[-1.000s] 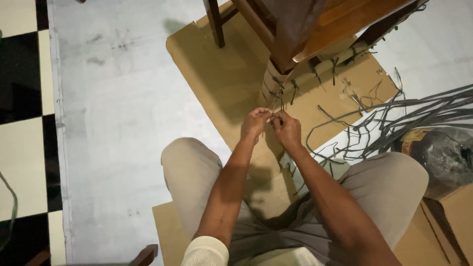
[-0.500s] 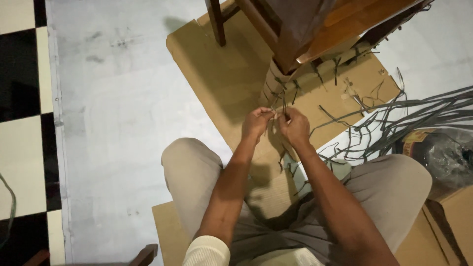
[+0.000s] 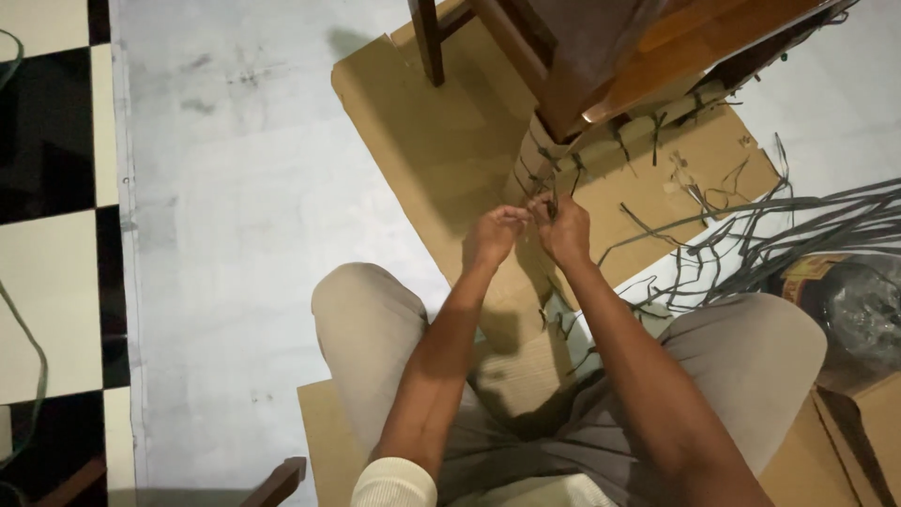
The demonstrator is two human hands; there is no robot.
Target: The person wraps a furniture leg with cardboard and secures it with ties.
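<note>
My left hand (image 3: 493, 235) and my right hand (image 3: 563, 225) meet fingertip to fingertip just below a wooden chair leg (image 3: 563, 99) wrapped in cardboard (image 3: 549, 155). Both pinch thin grey strap ends (image 3: 537, 202) that hang from the wrapping around that leg. Several dark straps (image 3: 619, 136) bind cardboard along the chair's lower rail. My knees in beige trousers (image 3: 361, 319) frame the spot on both sides.
A flat cardboard sheet (image 3: 422, 122) lies under the chair on a pale floor mat (image 3: 244, 235). A loose tangle of grey strapping (image 3: 798, 225) spreads to the right, beside a clear plastic bag (image 3: 859, 310) and a cardboard box (image 3: 863, 432). Black-and-cream tiles (image 3: 52, 235) lie left.
Both hands have moved slightly up and right toward the wrapped leg, and the right hand has closed in over the strap ends. The camera view shifted a little.
</note>
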